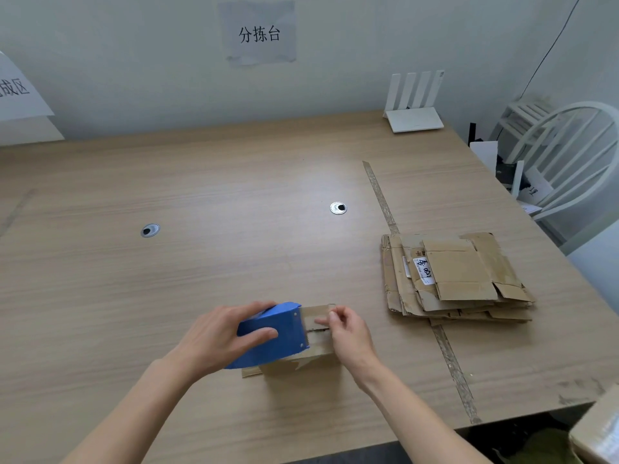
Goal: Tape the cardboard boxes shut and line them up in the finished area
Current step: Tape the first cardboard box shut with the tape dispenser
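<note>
A small cardboard box [311, 358] stands on the wooden table [201, 195] near its front edge. On top of it sits a blue tape dispenser [278, 333], which my left hand [217, 333] grips from the left side. Just right of the dispenser's toothed blade, my right hand [348, 329] pinches the loose end of the tape over the box top. The dispenser and my hands hide most of the box. A stack of flattened cardboard boxes [455, 279] lies to the right.
A strip of old tape [385, 209] runs front to back across the table's right part. Two cable grommets [338, 207] sit in the tabletop. A white router [413, 108] stands at the back right, a white chair [562, 155] beyond the right edge.
</note>
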A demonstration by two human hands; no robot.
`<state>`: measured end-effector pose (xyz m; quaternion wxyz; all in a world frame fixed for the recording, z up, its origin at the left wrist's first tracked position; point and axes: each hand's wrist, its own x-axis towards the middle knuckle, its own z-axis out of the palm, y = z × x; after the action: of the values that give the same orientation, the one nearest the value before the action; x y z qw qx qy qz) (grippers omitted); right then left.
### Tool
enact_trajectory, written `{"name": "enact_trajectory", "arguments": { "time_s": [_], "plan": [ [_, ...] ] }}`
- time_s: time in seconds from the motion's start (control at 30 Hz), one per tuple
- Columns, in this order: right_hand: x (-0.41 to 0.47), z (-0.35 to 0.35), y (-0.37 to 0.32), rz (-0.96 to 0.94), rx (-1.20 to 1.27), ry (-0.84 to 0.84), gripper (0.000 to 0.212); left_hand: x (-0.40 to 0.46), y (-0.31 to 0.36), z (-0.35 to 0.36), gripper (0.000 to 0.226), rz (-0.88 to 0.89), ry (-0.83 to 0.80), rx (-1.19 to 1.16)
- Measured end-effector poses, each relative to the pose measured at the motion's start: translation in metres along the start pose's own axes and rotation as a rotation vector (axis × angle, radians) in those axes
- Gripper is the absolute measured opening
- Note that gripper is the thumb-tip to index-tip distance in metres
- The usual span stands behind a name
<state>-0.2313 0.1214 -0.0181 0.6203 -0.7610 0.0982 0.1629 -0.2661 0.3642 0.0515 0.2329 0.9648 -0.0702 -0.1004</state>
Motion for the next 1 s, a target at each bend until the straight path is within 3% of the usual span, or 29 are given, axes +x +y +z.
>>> {"name": "enact_trajectory", "arguments": {
  "time_s": [0.1, 0.23, 0.4, 0.6, 0.77, 1.0],
  "plan": [
    [0.005, -0.008, -0.001, -0.017, -0.010, 0.012, 0.015, -0.006, -0.011, -0.006, 0.032, -0.047, -0.012, 0.061],
    [0.010, 0.000, 0.003, 0.047, 0.114, 0.045, 0.015, -0.001, -0.012, -0.006, 0.044, -0.081, -0.019, 0.077],
    [0.009, 0.006, -0.001, 0.121, 0.292, 0.071, 0.017, 0.002, -0.009, -0.004, 0.044, -0.113, -0.026, 0.063],
    [0.012, -0.013, -0.006, 0.091, 0.078, 0.027, 0.012, 0.012, 0.010, 0.001, 0.047, -0.087, -0.058, 0.207],
    [0.012, -0.030, -0.002, 0.127, 0.200, -0.023, 0.008, 0.025, 0.026, 0.002, 0.040, -0.072, -0.077, 0.294],
    [0.014, -0.039, 0.014, 0.112, 0.135, 0.083, 0.008, 0.035, 0.036, 0.006, 0.041, -0.075, -0.097, 0.302]
  ]
}}
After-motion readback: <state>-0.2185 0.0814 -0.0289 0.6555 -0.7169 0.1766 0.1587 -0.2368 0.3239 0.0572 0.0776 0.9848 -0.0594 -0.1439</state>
